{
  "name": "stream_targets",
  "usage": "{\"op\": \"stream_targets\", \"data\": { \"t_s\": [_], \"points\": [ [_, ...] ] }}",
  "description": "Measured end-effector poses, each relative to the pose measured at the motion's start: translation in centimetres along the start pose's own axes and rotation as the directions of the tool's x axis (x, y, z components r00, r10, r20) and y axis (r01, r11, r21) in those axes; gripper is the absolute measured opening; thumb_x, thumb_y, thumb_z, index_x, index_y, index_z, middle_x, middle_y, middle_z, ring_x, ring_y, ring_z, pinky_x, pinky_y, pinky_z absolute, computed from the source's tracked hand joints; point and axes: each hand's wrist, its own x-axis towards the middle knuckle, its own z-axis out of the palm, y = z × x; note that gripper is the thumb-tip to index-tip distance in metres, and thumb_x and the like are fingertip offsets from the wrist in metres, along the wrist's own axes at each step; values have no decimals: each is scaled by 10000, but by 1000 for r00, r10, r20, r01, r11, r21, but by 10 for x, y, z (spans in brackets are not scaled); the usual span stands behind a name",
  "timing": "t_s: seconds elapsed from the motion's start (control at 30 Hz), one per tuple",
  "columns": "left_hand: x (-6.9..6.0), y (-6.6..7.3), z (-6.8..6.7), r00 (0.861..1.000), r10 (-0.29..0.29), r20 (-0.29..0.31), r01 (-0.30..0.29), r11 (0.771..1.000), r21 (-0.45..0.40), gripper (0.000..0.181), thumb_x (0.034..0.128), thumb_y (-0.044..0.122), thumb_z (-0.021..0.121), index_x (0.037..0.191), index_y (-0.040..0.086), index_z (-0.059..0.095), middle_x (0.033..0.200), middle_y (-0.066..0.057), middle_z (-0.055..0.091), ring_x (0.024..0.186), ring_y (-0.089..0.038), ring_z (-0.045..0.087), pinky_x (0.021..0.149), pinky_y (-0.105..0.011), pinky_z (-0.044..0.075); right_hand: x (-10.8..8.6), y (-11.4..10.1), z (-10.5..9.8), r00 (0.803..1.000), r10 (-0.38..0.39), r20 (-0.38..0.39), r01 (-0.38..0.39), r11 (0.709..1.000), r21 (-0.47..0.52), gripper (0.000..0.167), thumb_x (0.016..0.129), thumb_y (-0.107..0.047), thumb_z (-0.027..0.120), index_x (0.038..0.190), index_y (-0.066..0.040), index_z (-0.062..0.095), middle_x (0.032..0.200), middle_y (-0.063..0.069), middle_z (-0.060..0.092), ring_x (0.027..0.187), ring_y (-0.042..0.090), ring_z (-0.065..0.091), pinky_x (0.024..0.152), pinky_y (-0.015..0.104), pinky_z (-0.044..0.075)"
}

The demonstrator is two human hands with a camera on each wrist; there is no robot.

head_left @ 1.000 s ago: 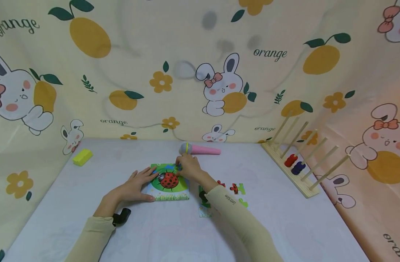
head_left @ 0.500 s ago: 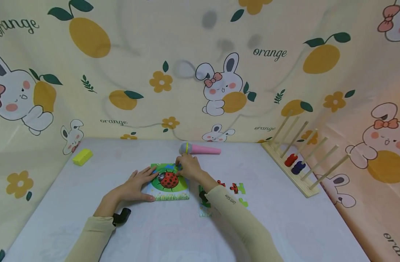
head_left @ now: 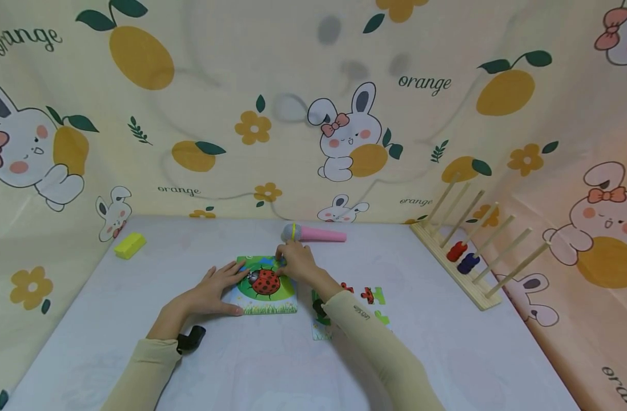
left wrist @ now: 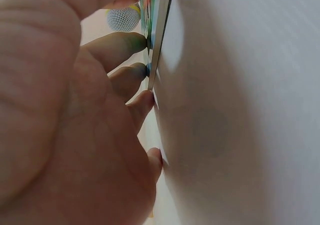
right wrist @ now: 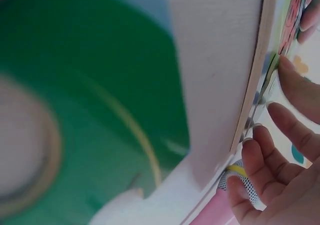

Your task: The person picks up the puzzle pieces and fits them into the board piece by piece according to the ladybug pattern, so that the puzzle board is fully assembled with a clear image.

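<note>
A ladybug puzzle board [head_left: 269, 310] lies flat on the table. Across its left edge rests the left hand [head_left: 210, 291], fingers spread over the upper left and thumb by the lower left corner. In the left wrist view, the fingertips of the left hand [left wrist: 100, 120] touch the board's edge [left wrist: 161, 25]. The right hand [head_left: 299, 264] is over the board's upper right corner. In the right wrist view, the thumb and index finger of the right hand [right wrist: 290, 170] pinch a puzzle piece [right wrist: 270, 77] at the board's surface; its seating is unclear.
Loose puzzle pieces [head_left: 367, 295] lie right of the board, partly under the right forearm. Behind stands a pink toy microphone [head_left: 322, 234], lying flat. A yellow block [head_left: 130, 245] is at the back left, a wooden peg rack [head_left: 454, 265] with red and blue beads at the right.
</note>
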Motion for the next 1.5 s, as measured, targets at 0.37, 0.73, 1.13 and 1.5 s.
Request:
{"op": "stream_targets", "data": {
  "t_s": [0.37,0.73,1.13,1.5],
  "points": [
    [-3,2,4,1000,-14,-5,14,1000,-6,974,788,482,809,1535,41,364,1627,-226,179,1491,-453,83,1147,-675,0,-32,4,-9,988,-106,112,123,980,-155,628,951,-481,632,1425,-81,533,1502,124,444,1376,277,423,1069,536,377],
    [-4,2,3,1000,-15,-7,14,1000,-5,963,799,485,799,1536,43,363,1627,-231,170,1490,-457,86,1153,-664,-4,-62,-3,0,938,-104,330,175,966,-191,810,981,-614,461,1572,-87,291,1658,108,142,1523,274,122,1195,563,138],
    [-3,-2,3,999,-3,-44,2,1000,-23,1098,756,474,844,1537,-49,276,1625,-247,148,1483,-455,124,1154,-662,10,-59,-1,-2,947,-112,303,164,975,-151,787,961,-598,523,1557,-116,345,1649,75,201,1511,260,185,1150,619,224],
    [-4,-10,2,999,37,-40,-40,996,-80,1015,805,436,815,1538,-34,292,1633,-235,128,1489,-450,92,1159,-646,-20,-59,3,-1,951,-127,281,180,969,-172,777,952,-612,524,1558,-155,355,1646,49,220,1501,267,217,1140,611,254]
  ]
}}
